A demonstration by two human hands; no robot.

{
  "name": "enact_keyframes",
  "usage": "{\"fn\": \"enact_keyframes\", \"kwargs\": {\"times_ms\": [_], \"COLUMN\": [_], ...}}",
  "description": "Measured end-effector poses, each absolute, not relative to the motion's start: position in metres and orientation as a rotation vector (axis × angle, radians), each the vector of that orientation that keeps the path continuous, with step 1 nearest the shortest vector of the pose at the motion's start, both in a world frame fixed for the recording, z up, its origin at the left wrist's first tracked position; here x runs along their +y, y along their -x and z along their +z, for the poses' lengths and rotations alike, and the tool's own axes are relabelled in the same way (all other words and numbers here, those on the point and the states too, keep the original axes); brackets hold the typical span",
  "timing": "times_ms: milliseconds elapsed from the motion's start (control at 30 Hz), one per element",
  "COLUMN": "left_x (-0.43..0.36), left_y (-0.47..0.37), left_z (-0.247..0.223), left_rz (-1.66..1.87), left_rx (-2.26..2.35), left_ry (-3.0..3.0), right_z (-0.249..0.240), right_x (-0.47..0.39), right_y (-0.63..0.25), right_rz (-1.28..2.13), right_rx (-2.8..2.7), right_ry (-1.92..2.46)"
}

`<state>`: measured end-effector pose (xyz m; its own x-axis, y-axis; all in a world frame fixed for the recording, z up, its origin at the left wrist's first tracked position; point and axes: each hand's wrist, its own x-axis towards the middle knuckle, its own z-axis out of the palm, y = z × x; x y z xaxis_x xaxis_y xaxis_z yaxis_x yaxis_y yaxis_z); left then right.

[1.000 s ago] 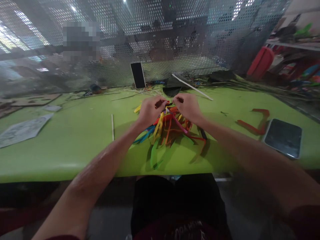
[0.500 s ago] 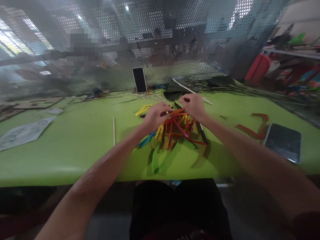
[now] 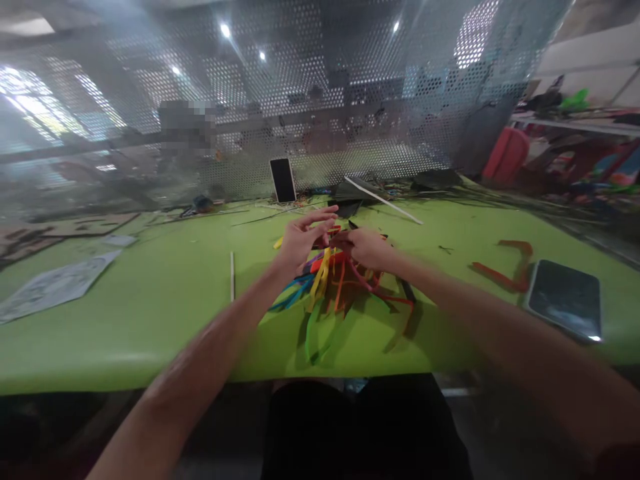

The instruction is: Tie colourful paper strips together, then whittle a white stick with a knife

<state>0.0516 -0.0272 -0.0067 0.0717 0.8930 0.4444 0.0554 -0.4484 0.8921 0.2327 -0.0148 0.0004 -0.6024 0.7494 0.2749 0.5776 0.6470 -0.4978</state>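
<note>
A tangle of coloured strips (image 3: 342, 283), in red, orange, yellow, blue, pink and green, lies on the green table in front of me. My left hand (image 3: 309, 235) is over the left part of the bundle, its fingers stretched out to the right with gaps between them. Beside it, my right hand (image 3: 369, 248) is closed in a pinch at the top of the bundle, the fingertips on a red strip. The two hands' fingertips nearly meet. What lies under the palms is hidden. A dark stick-like piece (image 3: 408, 291) shows at the bundle's right side.
On the green table (image 3: 165, 307), a dark phone (image 3: 565, 297) lies at right near a bent orange strip (image 3: 520, 267). Another phone (image 3: 283, 181) leans at the back against a perforated metal screen (image 3: 310, 100). White sticks (image 3: 232, 277) and a printed sheet (image 3: 60, 285) lie about.
My right hand has moved left and down, close to the left hand. The left hand's fingers have lifted and straightened. The whole view has tilted up slightly.
</note>
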Motion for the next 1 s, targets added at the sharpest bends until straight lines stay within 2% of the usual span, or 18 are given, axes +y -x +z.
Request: {"fn": "enact_keyframes", "kwargs": {"times_ms": [100, 300, 733, 1000], "left_x": [-0.020, -0.016, -0.021, -0.020], "left_y": [-0.045, -0.035, -0.039, -0.043], "left_z": [-0.014, -0.020, -0.018, -0.017], "left_rz": [1.492, 1.442, 1.298, 1.263], "left_rx": [1.093, 1.137, 0.981, 1.069], "left_ry": [-1.635, -2.287, -2.470, -2.205], "right_z": [0.000, 0.008, 0.022, 0.016], "right_x": [-0.020, -0.023, -0.016, -0.005], "right_y": [-0.227, -0.229, -0.245, -0.247], "right_rz": [0.333, 0.163, 0.185, 0.243], "right_rx": [-2.523, -2.548, -2.256, -2.229], "right_ry": [0.955, 0.906, 0.893, 0.896]}}
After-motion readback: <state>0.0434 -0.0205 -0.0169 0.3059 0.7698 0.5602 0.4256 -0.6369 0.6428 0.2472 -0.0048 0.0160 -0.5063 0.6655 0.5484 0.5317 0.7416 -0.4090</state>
